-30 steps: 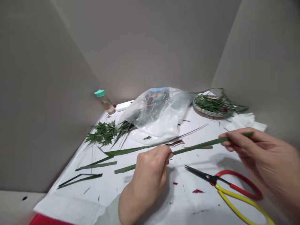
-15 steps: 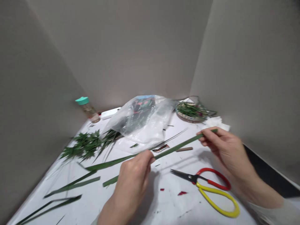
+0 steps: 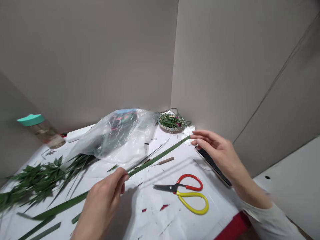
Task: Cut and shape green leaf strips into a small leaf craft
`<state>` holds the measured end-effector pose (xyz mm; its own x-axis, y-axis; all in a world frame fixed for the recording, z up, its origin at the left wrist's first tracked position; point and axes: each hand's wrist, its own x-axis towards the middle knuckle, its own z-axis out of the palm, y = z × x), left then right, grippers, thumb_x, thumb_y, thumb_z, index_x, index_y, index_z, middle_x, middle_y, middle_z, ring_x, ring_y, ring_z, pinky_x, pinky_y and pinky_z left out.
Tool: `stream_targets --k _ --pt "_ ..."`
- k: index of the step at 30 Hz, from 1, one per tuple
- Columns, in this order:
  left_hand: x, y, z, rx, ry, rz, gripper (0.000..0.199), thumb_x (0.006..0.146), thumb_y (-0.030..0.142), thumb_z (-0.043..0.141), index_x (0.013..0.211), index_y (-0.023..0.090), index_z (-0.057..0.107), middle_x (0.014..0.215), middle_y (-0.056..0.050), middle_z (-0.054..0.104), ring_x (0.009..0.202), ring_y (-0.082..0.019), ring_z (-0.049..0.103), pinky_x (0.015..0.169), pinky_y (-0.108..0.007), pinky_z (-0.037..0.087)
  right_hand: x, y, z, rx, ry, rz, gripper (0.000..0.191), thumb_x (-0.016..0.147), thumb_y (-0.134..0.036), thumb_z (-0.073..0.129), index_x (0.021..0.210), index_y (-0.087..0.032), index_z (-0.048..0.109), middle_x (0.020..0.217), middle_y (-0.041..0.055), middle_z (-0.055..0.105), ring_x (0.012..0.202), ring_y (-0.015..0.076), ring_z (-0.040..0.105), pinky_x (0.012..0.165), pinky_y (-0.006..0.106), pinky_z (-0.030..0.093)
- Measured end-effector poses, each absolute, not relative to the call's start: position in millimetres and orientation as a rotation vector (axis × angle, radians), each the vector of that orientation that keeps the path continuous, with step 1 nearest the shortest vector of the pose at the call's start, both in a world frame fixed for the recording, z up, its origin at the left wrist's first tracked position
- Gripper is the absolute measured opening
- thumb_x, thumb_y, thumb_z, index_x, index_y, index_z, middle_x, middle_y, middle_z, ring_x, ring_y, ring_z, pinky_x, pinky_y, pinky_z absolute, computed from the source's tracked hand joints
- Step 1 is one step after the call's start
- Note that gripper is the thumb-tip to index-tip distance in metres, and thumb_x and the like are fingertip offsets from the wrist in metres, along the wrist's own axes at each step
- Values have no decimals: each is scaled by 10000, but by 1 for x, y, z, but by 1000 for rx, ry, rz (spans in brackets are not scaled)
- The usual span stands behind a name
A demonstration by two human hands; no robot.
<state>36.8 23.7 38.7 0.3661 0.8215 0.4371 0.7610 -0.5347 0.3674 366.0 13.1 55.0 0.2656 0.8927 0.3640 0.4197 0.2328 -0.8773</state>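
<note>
A long green leaf strip (image 3: 160,156) slants up to the right between my two hands. My left hand (image 3: 102,200) pinches it low on its length, and a cut end shows below the hand. At the strip's upper end is my right hand (image 3: 217,150), with its fingertips against the tip and its fingers partly spread. Scissors (image 3: 172,188) with one red and one yellow handle lie on the white table below the strip. A small wooden-handled tool (image 3: 166,161) lies just beyond it. More leaf strips (image 3: 62,207) lie at the lower left.
A clear plastic bag (image 3: 125,133) lies at the back, beside leafy sprigs (image 3: 50,176). A bottle with a teal lid (image 3: 45,131) stands back left. A round basket of green strips (image 3: 172,122) is in the corner. A dark phone (image 3: 212,165) lies under my right hand.
The view has turned to the right. The fingers of my right hand have loosened and slid to the strip's tip. My left hand keeps its pinch.
</note>
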Motion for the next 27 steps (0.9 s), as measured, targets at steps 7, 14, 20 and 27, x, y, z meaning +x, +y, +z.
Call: stream_targets --k 7,14,20,27 --pt "33 19 34 2468 1479 864 288 968 353 383 715 264 489 550 62 580 431 -137 544 486 -242 387 386 -17 56 -1736 -1913 192 232 970 -261 517 1089 -212 710 1089 79 759 926 242 703 836 388 512" --pt "34 19 31 2339 1550 786 287 945 401 362 713 272 469 565 47 572 473 -167 532 528 -274 375 369 -4 16 -2161 -2244 -111 132 984 -276 646 977 -149 680 1001 38 703 920 197 685 829 402 571" --pt "38 19 35 2214 1554 784 308 920 441 376 682 268 469 564 35 552 491 -177 495 558 -297 347 364 18 0 -2319 -2336 -313 193 982 -288 655 1100 -137 676 1111 78 698 990 219 686 864 420 578" --pt "49 15 50 2024 1438 762 399 921 499 415 621 249 498 567 30 511 521 -164 455 576 -291 342 371 20 -5 -2291 -2414 -377 275 987 -307 648 1223 -167 636 1214 83 666 1005 224 682 842 421 591"
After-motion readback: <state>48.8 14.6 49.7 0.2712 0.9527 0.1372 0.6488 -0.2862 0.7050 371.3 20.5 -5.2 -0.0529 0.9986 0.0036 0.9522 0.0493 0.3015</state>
